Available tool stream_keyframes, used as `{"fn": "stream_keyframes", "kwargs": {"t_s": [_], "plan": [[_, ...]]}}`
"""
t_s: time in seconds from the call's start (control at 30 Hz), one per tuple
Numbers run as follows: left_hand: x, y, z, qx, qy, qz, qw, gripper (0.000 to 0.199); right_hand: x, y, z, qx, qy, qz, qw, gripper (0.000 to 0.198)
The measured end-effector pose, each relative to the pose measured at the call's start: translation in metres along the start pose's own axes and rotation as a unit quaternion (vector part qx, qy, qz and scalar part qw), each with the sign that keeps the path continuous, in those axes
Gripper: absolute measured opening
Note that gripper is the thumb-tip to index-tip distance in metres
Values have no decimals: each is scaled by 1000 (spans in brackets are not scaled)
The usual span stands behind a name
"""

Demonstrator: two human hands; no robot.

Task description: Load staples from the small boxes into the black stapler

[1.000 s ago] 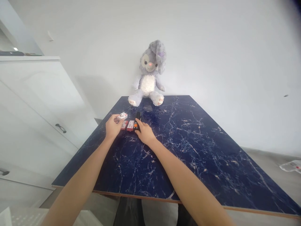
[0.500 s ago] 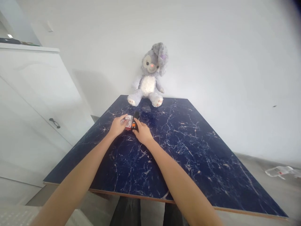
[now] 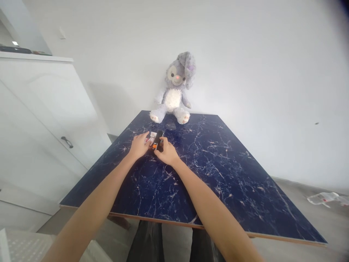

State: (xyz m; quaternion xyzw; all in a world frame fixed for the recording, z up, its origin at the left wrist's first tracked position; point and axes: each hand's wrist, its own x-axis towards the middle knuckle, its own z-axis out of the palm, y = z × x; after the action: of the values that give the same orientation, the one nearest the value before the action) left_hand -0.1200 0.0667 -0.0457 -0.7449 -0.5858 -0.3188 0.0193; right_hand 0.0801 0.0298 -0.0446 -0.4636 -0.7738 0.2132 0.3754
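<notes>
My left hand curls round a small white-and-red box on the dark blue table, covering part of it. Right beside that box lies a long black object with an orange patch near its closer end; its kind cannot be made out. My right hand grips this black object from the right, thumb at the near end and fingers bent along the side. The box and the black object sit against each other between my two hands.
A grey plush rabbit sits at the table's far edge against the wall. To the left stands a white cabinet with a dark handle. The blue marbled table stretches to the right. A clear plastic bag lies on the floor.
The black object and box have turned slightly and shifted a little right. My right fingers have drawn back from the black object's top to its side. The view has shifted slightly.
</notes>
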Motion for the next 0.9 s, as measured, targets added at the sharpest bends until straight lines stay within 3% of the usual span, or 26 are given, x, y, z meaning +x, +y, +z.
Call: {"fn": "stream_keyframes", "kwargs": {"t_s": [0.1, 0.27, 0.37, 0.47, 0.53, 0.9], "plan": [[-2, -3, 0, 5, 13, -29, 999, 43, 4, 7, 0, 58, 2, 43, 997, 66], [-2, -5, -12, 1, 44, -62, 997, 37, 32, 33, -4, 42, 106, 143, 983, 62], [-3, 1, -24, -54, 6, 4, 999, 41, 56, 47, -4, -14, 83, 107, 991, 72], [-7, 8, -31, -84, -76, 88, 990, 74, 75, 55, -1, -31, 33, 60, 997, 78], [-9, 11, -31, -73, -99, 104, 987, 86, 82, 59, 0, -14, 11, 46, 999, 77], [-8, 14, -22, -21, -68, 95, 993, 75, 74, 55, -2, 35, 13, 50, 998, 49]]}}
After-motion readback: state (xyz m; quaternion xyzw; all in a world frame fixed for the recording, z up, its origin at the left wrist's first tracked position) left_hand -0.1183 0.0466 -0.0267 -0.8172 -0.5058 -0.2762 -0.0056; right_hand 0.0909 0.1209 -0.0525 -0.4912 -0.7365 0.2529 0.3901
